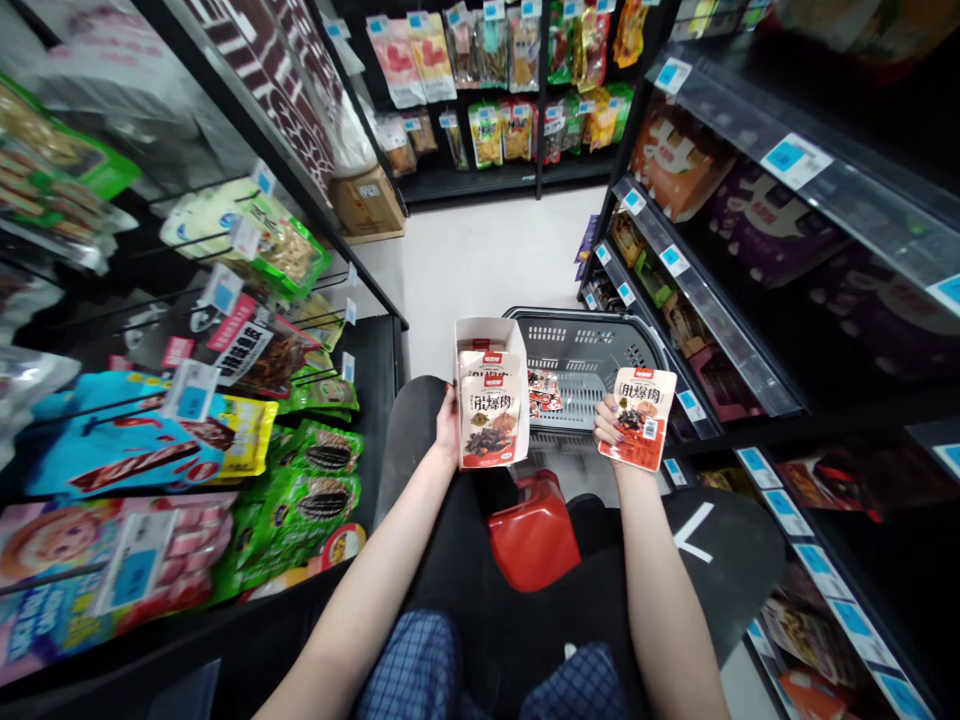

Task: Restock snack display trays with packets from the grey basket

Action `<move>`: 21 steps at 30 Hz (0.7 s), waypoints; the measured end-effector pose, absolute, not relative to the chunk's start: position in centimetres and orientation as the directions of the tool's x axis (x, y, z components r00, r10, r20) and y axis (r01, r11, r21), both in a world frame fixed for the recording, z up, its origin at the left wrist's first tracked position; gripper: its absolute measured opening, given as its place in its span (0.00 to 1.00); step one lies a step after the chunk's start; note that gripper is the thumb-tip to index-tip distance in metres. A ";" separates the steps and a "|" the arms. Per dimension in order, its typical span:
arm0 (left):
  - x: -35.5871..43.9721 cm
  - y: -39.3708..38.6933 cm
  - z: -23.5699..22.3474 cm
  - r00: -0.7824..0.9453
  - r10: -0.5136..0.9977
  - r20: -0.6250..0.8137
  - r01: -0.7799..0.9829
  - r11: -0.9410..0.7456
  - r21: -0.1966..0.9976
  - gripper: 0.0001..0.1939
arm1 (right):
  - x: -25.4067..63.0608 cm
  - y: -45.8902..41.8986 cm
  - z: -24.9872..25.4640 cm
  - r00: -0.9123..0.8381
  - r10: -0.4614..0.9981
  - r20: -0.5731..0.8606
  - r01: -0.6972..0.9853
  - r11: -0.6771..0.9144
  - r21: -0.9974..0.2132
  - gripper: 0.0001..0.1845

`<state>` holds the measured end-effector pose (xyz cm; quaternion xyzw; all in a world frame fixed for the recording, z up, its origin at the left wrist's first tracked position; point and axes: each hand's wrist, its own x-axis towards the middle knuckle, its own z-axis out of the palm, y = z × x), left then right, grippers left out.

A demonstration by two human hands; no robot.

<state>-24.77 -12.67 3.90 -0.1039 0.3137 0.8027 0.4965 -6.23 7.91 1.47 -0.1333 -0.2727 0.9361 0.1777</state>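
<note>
Packets [491, 412] could slide from the carton [484, 330] at mid-frame if our left hand [448, 428], fingers gripping its side, tips it, while our right hand [609, 420] grasps, fingers closed, a pouch [645, 415] right of centre that slackening would drop.

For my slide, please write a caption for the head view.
Left hand holding box, right hand holding pouch, near basket.
</note>
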 end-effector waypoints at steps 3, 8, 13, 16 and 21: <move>-24.7 -12.6 4.2 -0.481 0.736 -0.477 -0.865 -0.308 0.396 0.38 | -6.1 7.8 1.9 -0.905 0.399 -0.148 -0.266 -0.802 -0.535 0.17; -24.6 -12.5 4.4 -0.463 0.747 -0.478 -0.876 -0.303 0.375 0.37 | -6.2 8.0 1.4 -0.910 0.389 -0.145 -0.268 -0.818 -0.509 0.17; -24.7 -12.4 4.4 -0.472 0.741 -0.478 -0.873 -0.314 0.374 0.37 | -6.4 8.3 0.3 -0.902 0.397 -0.169 -0.258 -0.811 -0.525 0.17; -24.7 -12.5 4.4 -0.463 0.749 -0.474 -0.877 -0.310 0.368 0.37 | -6.4 8.2 0.4 -0.886 0.420 -0.198 -0.250 -0.791 -0.558 0.17; -24.7 -12.6 4.2 -0.470 0.742 -0.479 -0.875 -0.316 0.368 0.37 | -6.4 8.1 0.7 -0.825 0.492 -0.280 -0.209 -0.724 -0.658 0.18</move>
